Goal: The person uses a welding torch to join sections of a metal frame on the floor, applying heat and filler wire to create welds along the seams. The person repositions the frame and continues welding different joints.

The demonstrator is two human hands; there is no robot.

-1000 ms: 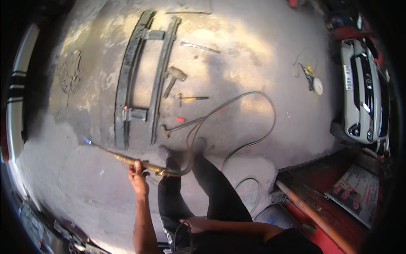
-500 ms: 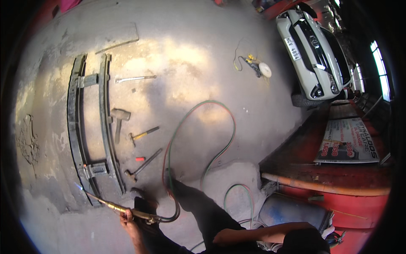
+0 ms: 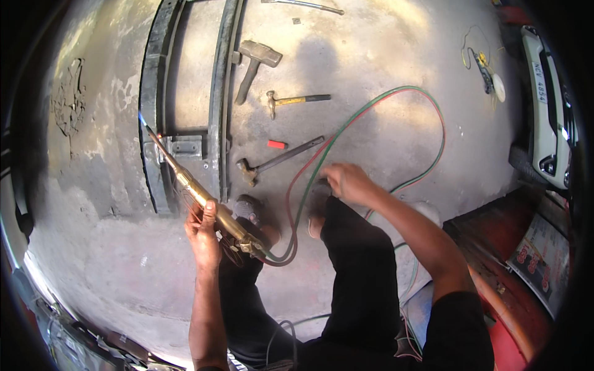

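Observation:
My left hand [image 3: 204, 232] is closed around a brass gas torch [image 3: 193, 187]. A small blue flame burns at its tip, over the outer rail of a dark metal frame [image 3: 151, 80]. A tiny orange glow shows on that rail, by the bracket [image 3: 185, 147] joining the two rails. My right hand [image 3: 346, 182] hangs above my shoe with loosely bent fingers, nothing visible in them. Beside it runs a red and green twin hose [image 3: 318, 162] from the torch. A long-handled hammer [image 3: 281, 157] lies just beyond that hand, next to a small red block [image 3: 276, 144].
A sledgehammer [image 3: 257, 59], a yellow-handled ball-peen hammer [image 3: 300, 99] and a metal bar [image 3: 303, 6] lie right of the frame. An angle grinder [image 3: 489, 77] sits far right, near a parked white car [image 3: 544, 93]. The hose loops across the concrete floor.
My view has tilted down and shifted left. My right arm has reached forward from over my thigh to beside the hose. The torch stays in my left hand, its flame now farther up the rail.

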